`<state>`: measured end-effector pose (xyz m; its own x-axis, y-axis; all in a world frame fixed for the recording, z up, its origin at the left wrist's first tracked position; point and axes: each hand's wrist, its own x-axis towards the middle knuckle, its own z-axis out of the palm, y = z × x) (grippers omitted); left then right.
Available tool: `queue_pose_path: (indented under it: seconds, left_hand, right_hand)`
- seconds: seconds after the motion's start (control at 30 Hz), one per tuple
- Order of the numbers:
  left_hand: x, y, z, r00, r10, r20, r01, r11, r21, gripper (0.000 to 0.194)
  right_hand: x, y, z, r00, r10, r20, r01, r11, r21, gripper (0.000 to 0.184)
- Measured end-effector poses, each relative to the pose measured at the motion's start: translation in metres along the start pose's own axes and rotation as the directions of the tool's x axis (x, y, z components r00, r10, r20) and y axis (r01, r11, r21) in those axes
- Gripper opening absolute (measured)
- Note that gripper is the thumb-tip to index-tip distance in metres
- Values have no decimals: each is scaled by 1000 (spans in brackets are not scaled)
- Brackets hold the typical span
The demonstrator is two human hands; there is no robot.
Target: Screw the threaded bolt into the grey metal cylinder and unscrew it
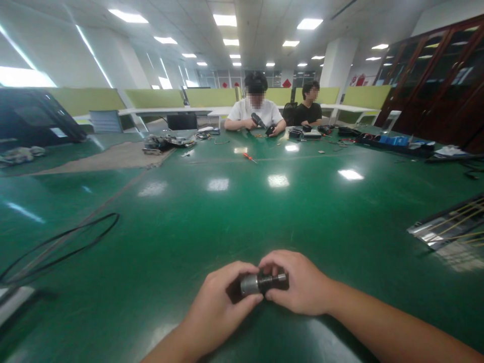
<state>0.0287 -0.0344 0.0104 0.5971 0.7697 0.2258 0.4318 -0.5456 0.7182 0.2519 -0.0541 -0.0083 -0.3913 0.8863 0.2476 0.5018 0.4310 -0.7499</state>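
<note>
Near the front of the green table, both my hands hold one short cylindrical metal part. Its left portion is a smooth silver barrel; the right portion is dark, with a narrower, shiny stub. My left hand curls around the silver end, with thumb below and fingers above. Around the dark end, my right hand is closed, its thumb and fingertips near the middle of the part. The fingertips of the two hands almost meet there. I cannot make out the exact kind of part.
A black cable loop lies at left. Further off is an orange screwdriver. Across the table a person in white holds a dark power tool; another person sits beyond. A clear-topped tray is at right.
</note>
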Motion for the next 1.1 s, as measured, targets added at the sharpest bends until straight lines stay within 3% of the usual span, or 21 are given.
queue_pose_path:
  seconds: [0.43,0.7,0.9,1.1]
  left_hand:
    - [0,-4,4,995,69,-74,-74,995,-70,24]
    - [-1,-4,4,997,49,-66,-53,996,-70,24]
    - [-2,-7,5,997,44,-69,-47,998,-45,22]
    - [-2,-7,5,995,45,-86,-48,998,-34,23]
  right_hand:
    - [-3,-3,2,995,-77,-63,79,996,34,29]
    - [-5,-6,2,990,-116,-76,121,991,60,20]
    - [-4,-6,2,988,-108,-107,116,991,71,29]
    - [-5,-6,3,988,-108,-109,116,991,72,26]
